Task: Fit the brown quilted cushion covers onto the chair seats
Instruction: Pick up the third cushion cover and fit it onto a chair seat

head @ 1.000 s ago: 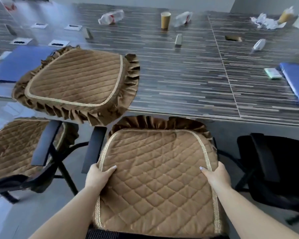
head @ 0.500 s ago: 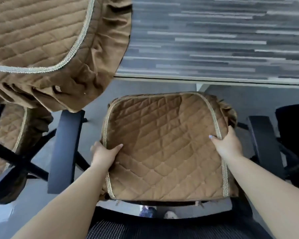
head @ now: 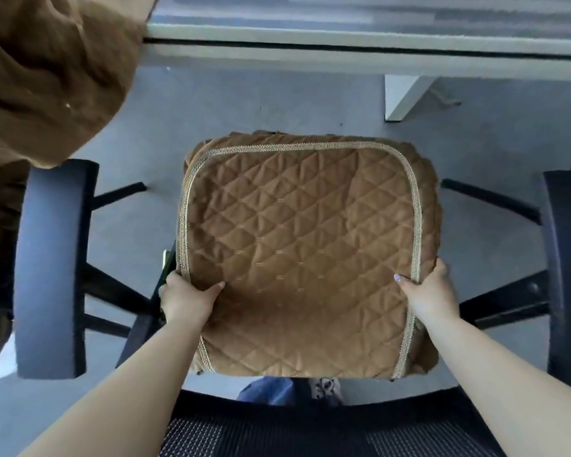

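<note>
A brown quilted cushion cover [head: 297,245] with pale braid trim lies stretched over the seat of the black chair below me. My left hand [head: 187,300] grips its left edge near the back, thumb on top and fingers tucked under. On the opposite side my right hand [head: 431,291] grips the right edge the same way. The seat itself is hidden under the cover. A second brown cover [head: 53,70] hangs over the table edge at the top left.
Black armrests stand at the left [head: 51,268] and right [head: 567,275] of the seat. The chair's mesh backrest [head: 327,433] is nearest me. The table edge [head: 360,51] and a white table leg [head: 406,97] lie ahead. Grey floor surrounds the chair.
My view has tilted down over the chair. Both hands have slid back along the cover's side edges, and the ruffled front skirt is now tucked down over the seat's front.
</note>
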The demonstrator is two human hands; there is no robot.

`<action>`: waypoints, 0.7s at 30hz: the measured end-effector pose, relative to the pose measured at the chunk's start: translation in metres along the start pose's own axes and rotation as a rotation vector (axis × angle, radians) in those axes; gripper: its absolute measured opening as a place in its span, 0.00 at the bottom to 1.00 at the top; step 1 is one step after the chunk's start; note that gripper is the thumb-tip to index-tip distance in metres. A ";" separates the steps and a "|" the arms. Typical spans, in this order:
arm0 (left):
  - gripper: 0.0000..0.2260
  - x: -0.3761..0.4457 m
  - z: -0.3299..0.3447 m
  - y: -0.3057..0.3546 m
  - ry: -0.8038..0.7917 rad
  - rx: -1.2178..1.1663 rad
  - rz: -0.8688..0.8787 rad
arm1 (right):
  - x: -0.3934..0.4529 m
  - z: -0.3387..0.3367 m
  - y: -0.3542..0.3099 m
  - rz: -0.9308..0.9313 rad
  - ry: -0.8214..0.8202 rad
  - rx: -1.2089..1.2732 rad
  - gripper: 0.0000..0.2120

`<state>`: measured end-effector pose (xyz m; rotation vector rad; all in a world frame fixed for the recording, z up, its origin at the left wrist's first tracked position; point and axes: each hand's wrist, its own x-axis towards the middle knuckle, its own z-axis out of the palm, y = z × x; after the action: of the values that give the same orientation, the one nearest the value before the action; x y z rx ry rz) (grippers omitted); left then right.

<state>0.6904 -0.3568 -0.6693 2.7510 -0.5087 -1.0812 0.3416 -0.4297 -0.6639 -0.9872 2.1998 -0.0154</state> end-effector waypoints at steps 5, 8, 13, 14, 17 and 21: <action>0.46 -0.021 -0.006 0.016 0.039 0.125 0.210 | -0.003 -0.003 -0.020 -0.125 0.106 -0.142 0.39; 0.44 -0.023 -0.005 0.043 0.073 0.284 0.566 | -0.018 0.006 -0.051 -0.471 0.140 -0.273 0.38; 0.45 -0.017 0.028 0.103 -0.053 0.523 0.729 | -0.014 0.044 -0.102 -0.709 -0.098 -0.603 0.41; 0.45 -0.014 0.037 0.109 -0.070 0.562 0.734 | -0.009 0.051 -0.107 -0.696 -0.107 -0.630 0.42; 0.45 -0.001 0.055 0.111 -0.073 0.635 0.713 | 0.001 0.068 -0.107 -0.671 -0.096 -0.688 0.43; 0.45 0.004 0.057 0.110 -0.076 0.640 0.725 | 0.006 0.072 -0.105 -0.684 -0.094 -0.726 0.43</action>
<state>0.6253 -0.4614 -0.6859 2.5490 -1.9529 -0.9230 0.4507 -0.4887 -0.6911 -2.0479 1.6850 0.5303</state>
